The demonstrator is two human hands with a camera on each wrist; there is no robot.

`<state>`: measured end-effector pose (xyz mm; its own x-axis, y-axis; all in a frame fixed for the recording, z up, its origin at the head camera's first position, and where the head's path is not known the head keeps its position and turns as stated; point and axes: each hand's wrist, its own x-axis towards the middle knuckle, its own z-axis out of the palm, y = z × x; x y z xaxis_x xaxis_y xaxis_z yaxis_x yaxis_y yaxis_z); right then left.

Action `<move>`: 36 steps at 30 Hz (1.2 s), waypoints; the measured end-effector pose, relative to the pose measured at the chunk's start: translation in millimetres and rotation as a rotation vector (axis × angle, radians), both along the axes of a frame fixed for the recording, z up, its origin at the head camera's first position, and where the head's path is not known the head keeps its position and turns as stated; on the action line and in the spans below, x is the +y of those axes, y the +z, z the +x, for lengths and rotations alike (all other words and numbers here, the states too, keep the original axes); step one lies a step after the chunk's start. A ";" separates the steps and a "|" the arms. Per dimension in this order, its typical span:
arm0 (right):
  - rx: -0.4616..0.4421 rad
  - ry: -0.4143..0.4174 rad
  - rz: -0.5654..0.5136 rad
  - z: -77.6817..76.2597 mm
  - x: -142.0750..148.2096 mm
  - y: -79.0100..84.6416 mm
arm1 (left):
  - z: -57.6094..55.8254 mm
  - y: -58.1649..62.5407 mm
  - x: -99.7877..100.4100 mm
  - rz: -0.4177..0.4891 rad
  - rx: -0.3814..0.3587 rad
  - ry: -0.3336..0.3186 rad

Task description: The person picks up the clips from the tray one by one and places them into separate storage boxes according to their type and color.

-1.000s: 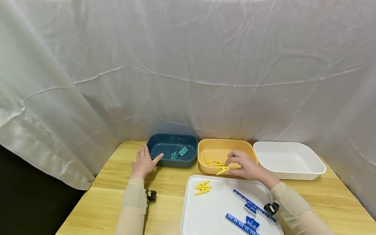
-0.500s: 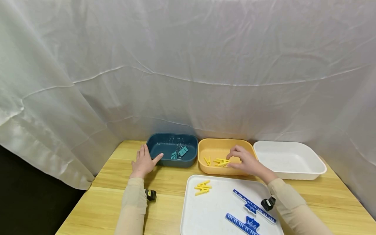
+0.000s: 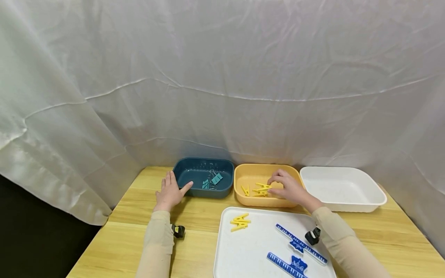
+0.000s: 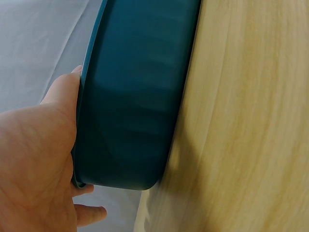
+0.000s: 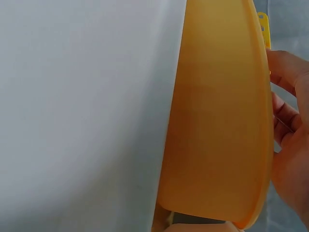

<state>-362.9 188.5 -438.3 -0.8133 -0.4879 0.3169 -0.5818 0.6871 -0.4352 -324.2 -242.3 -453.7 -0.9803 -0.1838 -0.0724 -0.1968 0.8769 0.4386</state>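
Right of lower centre, your right hand [image 3: 290,189] reaches over the orange bin [image 3: 255,201], fingertips right at a yellow clothespin [image 3: 265,186] inside; pinched or loose, you can't tell. Further left, your left hand [image 3: 169,193] rests, fingers straight and spread, against the teal bin [image 3: 216,193].

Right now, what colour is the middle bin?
The middle bin is yellowish orange, best in head view.
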 end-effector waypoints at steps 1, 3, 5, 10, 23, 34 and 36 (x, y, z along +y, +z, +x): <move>-0.013 -0.010 0.003 -0.8 -0.5 -0.6 | 0.0 0.0 -0.3 0.000 0.000 0.000; -0.045 -0.029 0.005 -2.0 -2.0 -0.8 | 0.0 0.0 -0.9 0.001 0.000 0.001; -0.065 -0.042 0.008 -3.0 -3.6 -0.8 | 0.2 0.1 -1.2 0.003 0.002 0.002; -0.097 -0.066 0.014 -6.1 -6.9 -0.4 | 1.2 0.8 -0.8 0.002 0.003 0.004; -0.129 -0.108 0.058 -18.2 -10.9 -6.2 | 1.6 1.6 -0.1 0.015 0.009 0.008; -0.163 -0.140 0.086 -23.4 -12.6 -9.4 | 1.6 1.4 0.2 0.011 0.003 0.005; -0.170 -0.148 0.090 -24.5 -13.0 -10.2 | 1.3 1.1 0.1 0.011 0.005 0.004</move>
<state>-387.4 175.6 -448.5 -0.9160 -0.3797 0.1296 -0.3955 0.7999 -0.4514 -322.9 -242.2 -452.6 -0.9799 -0.1870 -0.0693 -0.1980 0.8713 0.4489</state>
